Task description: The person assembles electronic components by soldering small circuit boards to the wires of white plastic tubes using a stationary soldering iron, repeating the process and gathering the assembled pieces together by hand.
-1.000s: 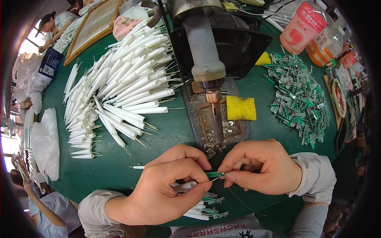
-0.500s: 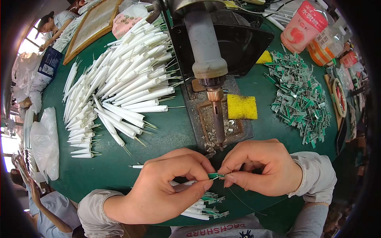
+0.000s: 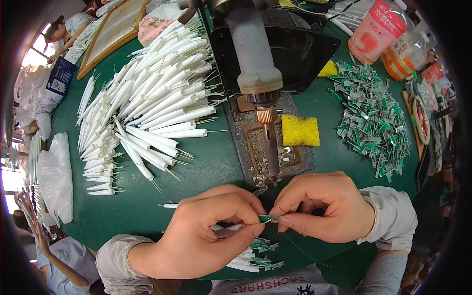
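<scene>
Between the thumb and finger of my left hand (image 3: 206, 231) is a small green circuit board (image 3: 264, 218), with a pale wire or lead along it. Its right end meets the fingertips of my right hand (image 3: 327, 206), which pinch a thin wire (image 3: 307, 251); that wire trails down over the table. Both hands are closed and almost touch. Just above them points the tip of a soldering iron (image 3: 270, 152), mounted upright and apart from the board. White tapered tubes with green boards (image 3: 246, 260) lie below my hands, partly hidden by the left one.
A large heap of white tapered tubes with wire ends (image 3: 157, 93) covers the left. Right of the iron's metal base (image 3: 305, 160) sit a yellow sponge (image 3: 300, 131) and a pile of green boards (image 3: 373, 123). A pink pouch (image 3: 376, 32) stands behind. Other people work at left.
Hardly anything differs. Both hands keep their pinch on the board and wire, and the view has shifted very slightly.
</scene>
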